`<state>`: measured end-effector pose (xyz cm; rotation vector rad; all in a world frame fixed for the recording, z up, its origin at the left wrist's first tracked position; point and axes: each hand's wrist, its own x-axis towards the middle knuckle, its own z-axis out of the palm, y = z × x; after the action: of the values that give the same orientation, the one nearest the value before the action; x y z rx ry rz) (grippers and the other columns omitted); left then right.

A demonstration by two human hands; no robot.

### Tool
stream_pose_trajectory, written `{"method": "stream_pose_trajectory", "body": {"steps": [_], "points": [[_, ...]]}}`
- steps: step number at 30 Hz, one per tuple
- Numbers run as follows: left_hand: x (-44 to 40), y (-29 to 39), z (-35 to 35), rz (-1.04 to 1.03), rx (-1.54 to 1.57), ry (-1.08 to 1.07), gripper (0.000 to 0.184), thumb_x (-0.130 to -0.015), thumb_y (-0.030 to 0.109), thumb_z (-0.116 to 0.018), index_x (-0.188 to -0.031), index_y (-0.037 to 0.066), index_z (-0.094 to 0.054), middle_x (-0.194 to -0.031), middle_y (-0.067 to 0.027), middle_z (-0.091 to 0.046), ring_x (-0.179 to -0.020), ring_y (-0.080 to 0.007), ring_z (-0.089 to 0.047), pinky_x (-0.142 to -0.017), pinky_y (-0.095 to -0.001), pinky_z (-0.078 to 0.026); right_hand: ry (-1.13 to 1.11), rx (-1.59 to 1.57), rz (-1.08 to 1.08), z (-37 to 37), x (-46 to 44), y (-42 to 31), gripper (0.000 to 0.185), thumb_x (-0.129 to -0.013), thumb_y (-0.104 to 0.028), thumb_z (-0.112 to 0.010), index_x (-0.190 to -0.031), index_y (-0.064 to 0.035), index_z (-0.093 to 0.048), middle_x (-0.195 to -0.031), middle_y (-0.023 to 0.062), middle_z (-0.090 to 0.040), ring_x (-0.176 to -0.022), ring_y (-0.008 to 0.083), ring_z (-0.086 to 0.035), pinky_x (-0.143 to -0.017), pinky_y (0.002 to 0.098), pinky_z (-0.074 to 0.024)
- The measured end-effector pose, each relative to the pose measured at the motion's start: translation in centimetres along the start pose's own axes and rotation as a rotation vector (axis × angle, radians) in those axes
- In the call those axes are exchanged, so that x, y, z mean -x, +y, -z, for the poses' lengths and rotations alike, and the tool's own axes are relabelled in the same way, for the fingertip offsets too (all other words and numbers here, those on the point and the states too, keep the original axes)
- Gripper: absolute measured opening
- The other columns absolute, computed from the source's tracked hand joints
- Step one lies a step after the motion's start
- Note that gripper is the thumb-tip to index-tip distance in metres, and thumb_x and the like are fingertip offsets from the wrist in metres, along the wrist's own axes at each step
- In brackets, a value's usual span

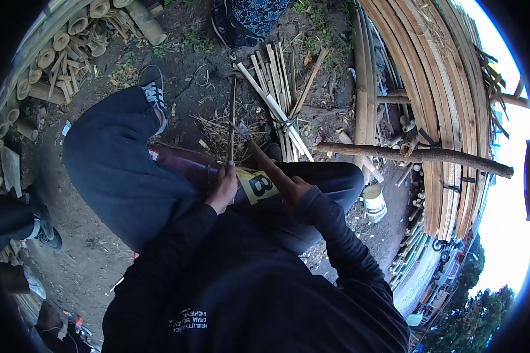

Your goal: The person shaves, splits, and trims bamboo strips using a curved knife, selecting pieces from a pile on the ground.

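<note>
My left hand (222, 188) is closed round the lower end of a thin bamboo strip (232, 117), which points away from me. My right hand (294, 193) grips a long brown wooden handle (269, 167) slanting up and left; a small greyish piece at its far end lies close to the strip, and I cannot tell whether they touch. Beneath both hands are my legs in dark trousers and a dark red piece with a yellow patch (257, 187) marked B. Thin shavings (221, 135) lie on the ground beyond.
A tied bundle of split strips (282, 126) lies ahead. A rough branch (418, 154) crosses at the right, near long bamboo slats (436, 88) and a white bucket (373, 202). Cut bamboo (62, 41) is piled upper left. Another person's shoe (48, 232) shows left; patterned cloth (256, 17) is ahead.
</note>
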<state>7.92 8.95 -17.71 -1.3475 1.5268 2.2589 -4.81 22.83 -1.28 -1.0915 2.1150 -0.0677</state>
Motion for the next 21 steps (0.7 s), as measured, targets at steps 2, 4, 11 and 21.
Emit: {"method": "stream_pose_trajectory", "body": {"steps": [2, 4, 11, 21], "points": [[-0.1, -0.2, 0.0, 0.049, -0.01, -0.016, 0.05, -0.1, 0.049, -0.032, -0.102, 0.004, -0.051, -0.075, -0.0089, -0.052, -0.07, -0.0217, -0.055, -0.063, -0.0375, -0.042, -0.031, 0.065, -0.027, 0.5, 0.8, -0.9, 0.077, -0.078, -0.007, -0.054, -0.147, -0.0153, -0.022, -0.096, 0.0267, -0.056, -0.078, 0.0452, -0.062, -0.067, 0.0504, -0.0523], [-0.9, -1.4, -0.2, 0.041, 0.009, -0.018, 0.05, -0.1, 0.049, -0.032, -0.102, 0.004, -0.051, -0.074, -0.0089, -0.052, -0.068, -0.0224, -0.055, -0.061, -0.0382, -0.042, -0.069, 0.1, -0.032, 1.1, 1.3, -1.7, 0.079, -0.078, -0.008, -0.056, -0.148, -0.0162, -0.02, -0.097, 0.0273, -0.056, -0.073, 0.0446, -0.063, -0.062, 0.0493, -0.0526], [-0.2, -0.7, 0.1, 0.049, 0.047, -0.068, 0.048, -0.099, 0.049, -0.033, -0.096, 0.004, -0.05, -0.066, -0.0072, -0.05, -0.049, -0.0197, -0.049, -0.042, -0.0361, -0.037, -0.158, 0.189, -0.076, 2.1, -0.7, -1.3, 0.082, -0.078, -0.011, -0.057, -0.149, -0.0163, -0.016, -0.1, 0.0292, -0.056, -0.077, 0.0443, -0.064, -0.064, 0.0486, -0.0536], [0.4, 1.0, 0.6, 0.133, 0.363, -0.068, 0.033, -0.102, 0.038, -0.036, -0.082, 0.012, -0.043, -0.055, 0.0036, -0.036, -0.039, -0.0082, -0.034, -0.035, -0.0261, -0.026, -0.086, 0.118, -0.008, -0.2, -1.5, -1.9, 0.084, -0.079, -0.006, -0.054, -0.15, -0.0237, -0.014, -0.093, 0.0257, -0.057, -0.073, 0.0434, -0.063, -0.062, 0.0502, -0.0515]]}}
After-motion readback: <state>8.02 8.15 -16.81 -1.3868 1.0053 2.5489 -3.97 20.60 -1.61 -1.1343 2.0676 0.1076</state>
